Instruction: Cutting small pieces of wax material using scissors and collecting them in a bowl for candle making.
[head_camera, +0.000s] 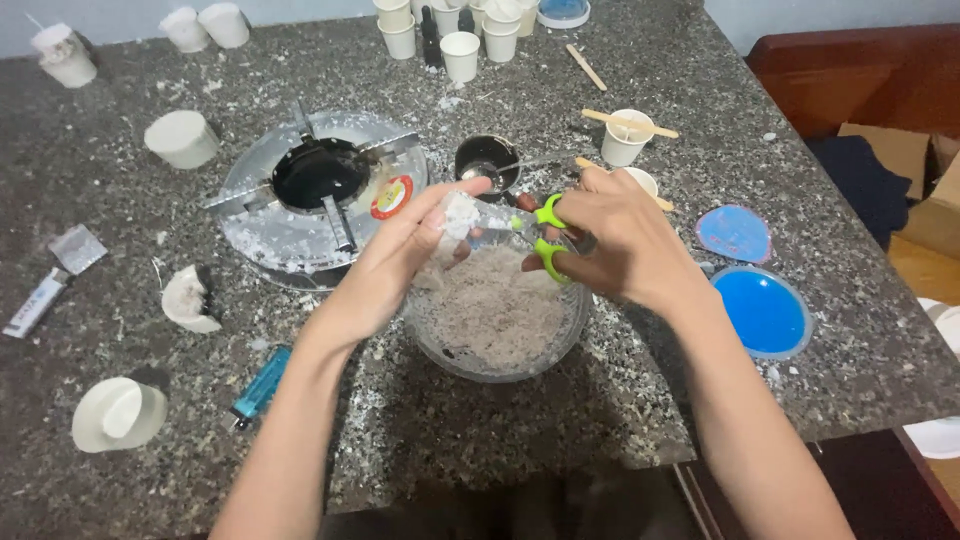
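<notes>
Surface: we see speckled dark granite surface (620, 400), littered with white flakes.
Left hand (400, 260): clamped on white wax chunk (458, 215) above glass bowl (490, 320).
Right hand (620, 240): grips green-handled scissors (545, 235).
Room: wooden floor (925, 270) at right.

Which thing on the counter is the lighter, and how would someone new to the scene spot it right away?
Start at the clear glass bowl of pale shavings under the two hands, on the speckled stone counter. Look left past the left forearm, toward the counter's near edge: the lighter lies there flat, slanted. It is the only see-through blue, slim thing among white cups and wax lumps.
</notes>
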